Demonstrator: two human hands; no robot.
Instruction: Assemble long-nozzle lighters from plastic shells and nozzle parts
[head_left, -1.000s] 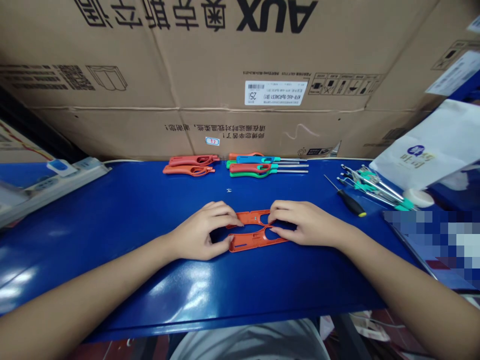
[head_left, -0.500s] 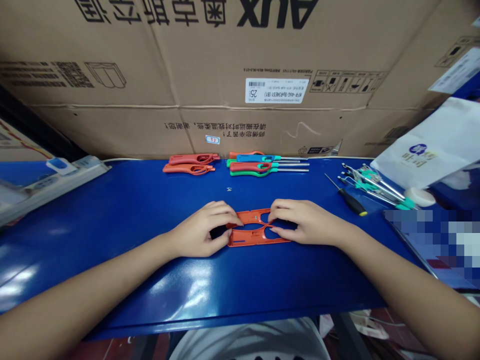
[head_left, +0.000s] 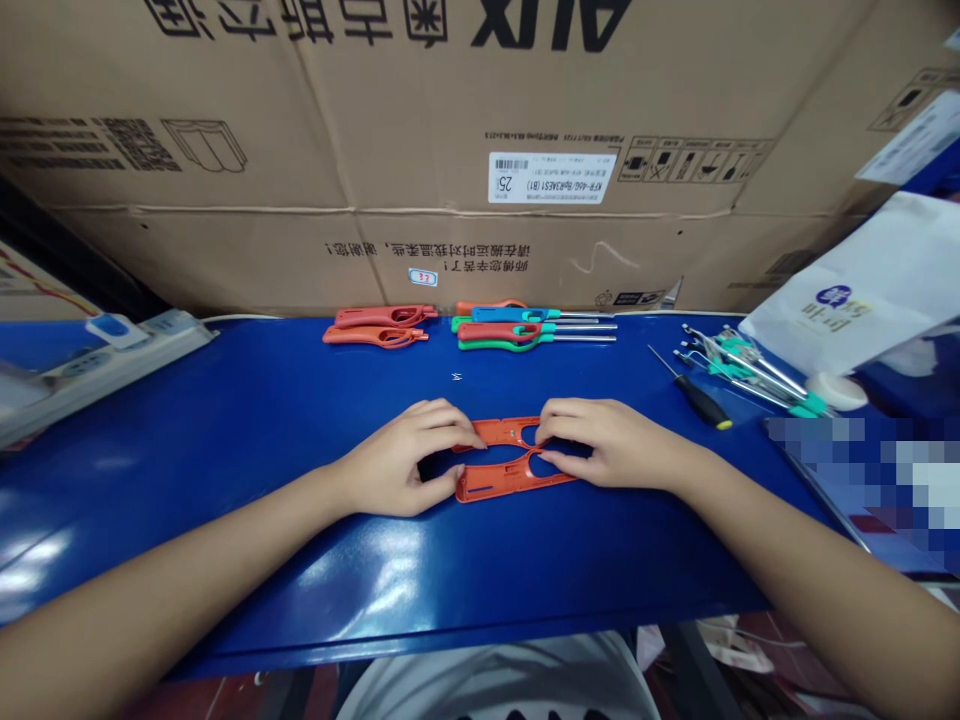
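Observation:
Two orange lighter casing halves lie side by side on the blue table, hollow inner faces up. The farther casing half (head_left: 501, 432) and the nearer casing half (head_left: 491, 484) each have a trigger opening toward the right. My left hand (head_left: 405, 460) has its fingers on the left end of the farther half and its thumb at the left end of the nearer one. At the right ends, my right hand (head_left: 622, 442) holds both halves, fingers on the farther and thumb on the nearer. Beyond them lie tiny metal pieces (head_left: 457, 377), too small to name.
Orange-red lighter casings (head_left: 379, 337) and assembled lighters (head_left: 502, 332) lie along the cardboard box (head_left: 420, 180). On the right are a screwdriver (head_left: 701, 402), several metal lighter tubes (head_left: 757, 372) and a white bag (head_left: 862, 280). A power strip (head_left: 105, 365) stands at left.
The left end of the nearer casing half has swung slightly toward me, widening the gap there. My hands have barely moved; the view has shifted slightly.

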